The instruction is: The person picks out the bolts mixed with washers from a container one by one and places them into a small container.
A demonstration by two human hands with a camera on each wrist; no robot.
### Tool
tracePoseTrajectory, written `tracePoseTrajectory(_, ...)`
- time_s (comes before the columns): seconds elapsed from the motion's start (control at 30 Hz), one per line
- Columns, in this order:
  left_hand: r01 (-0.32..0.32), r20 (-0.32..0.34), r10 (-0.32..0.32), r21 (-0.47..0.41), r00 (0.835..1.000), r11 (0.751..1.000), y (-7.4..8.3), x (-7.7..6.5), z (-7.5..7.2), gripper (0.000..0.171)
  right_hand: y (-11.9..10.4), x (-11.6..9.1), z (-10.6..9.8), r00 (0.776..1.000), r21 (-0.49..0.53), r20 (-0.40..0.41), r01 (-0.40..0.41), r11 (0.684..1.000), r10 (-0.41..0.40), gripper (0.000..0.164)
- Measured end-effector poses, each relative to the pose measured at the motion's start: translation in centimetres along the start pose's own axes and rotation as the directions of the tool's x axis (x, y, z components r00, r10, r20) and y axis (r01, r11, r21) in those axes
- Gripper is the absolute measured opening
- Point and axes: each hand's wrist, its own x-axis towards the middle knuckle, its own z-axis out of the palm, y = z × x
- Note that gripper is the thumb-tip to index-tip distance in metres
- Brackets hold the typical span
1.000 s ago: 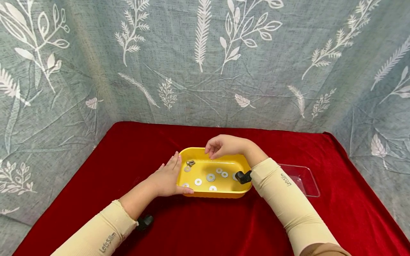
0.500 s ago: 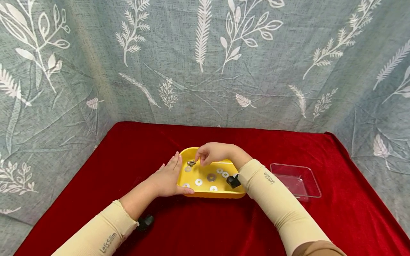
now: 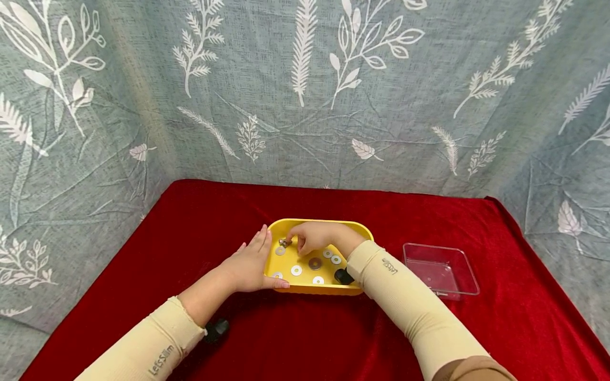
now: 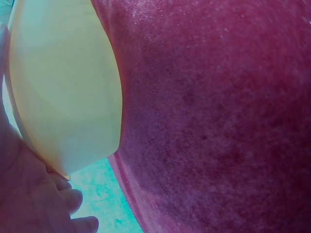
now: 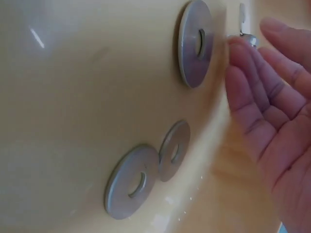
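Note:
A yellow tray [image 3: 310, 290] sits at the middle of the table, with several flat metal washers [image 3: 315, 263] spread over its floor. My left hand [image 3: 245, 270] rests against its left side, fingers straight, thumb lying along the front rim. Inside the tray, the right hand [image 3: 314, 237] reaches to the far left, fingertips right at the short metal bolts [image 3: 284, 243]. In the right wrist view a bolt [image 5: 249, 40] shows just past the bent fingers, with the thumb apart from them. Three washers [image 5: 195, 73] lie beside that hand. The left wrist view shows the tray's outer wall [image 4: 68, 87].
To the right of the tray stands a clear plastic box [image 3: 431, 271], with small metal pieces at its near side. Red cloth [image 3: 214, 211] covers the table. A patterned grey-green curtain [image 3: 276, 95] hangs behind and at both sides.
My right hand has moved left and down into the tray, from over its far rim to the bolts. The clear box has come fully into view. The left hand stays put.

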Motion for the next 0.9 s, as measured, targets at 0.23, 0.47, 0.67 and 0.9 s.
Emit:
tracePoseTrajectory(0.23,-0.005,-0.002,0.005,-0.002,1.000,1.000,-0.03,0.02,0.07,0.123,0.10,0.23,0.27,1.000,-0.077,0.005,-0.006,0.997,0.006,0.046)
tracePoseTrajectory(0.47,-0.014,-0.005,0.014,-0.001,1.000,1.000,-0.12,0.00,0.12,0.124,-0.07,0.44,0.44,1.000,-0.096,0.004,-0.024,0.995,0.024,0.036)
tracePoseTrajectory(0.67,-0.007,0.000,0.007,0.000,1.000,1.000,-0.18,0.13,0.15,0.126,-0.12,0.53,0.48,1.000,-0.100,0.009,-0.017,0.995,0.018,0.015)
tracePoseTrajectory(0.9,-0.007,0.004,0.007,-0.003,1.000,1.000,-0.16,0.09,0.01,0.127,-0.26,0.76,0.84,1.000,-0.150,0.006,-0.006,0.989,0.007,0.008)
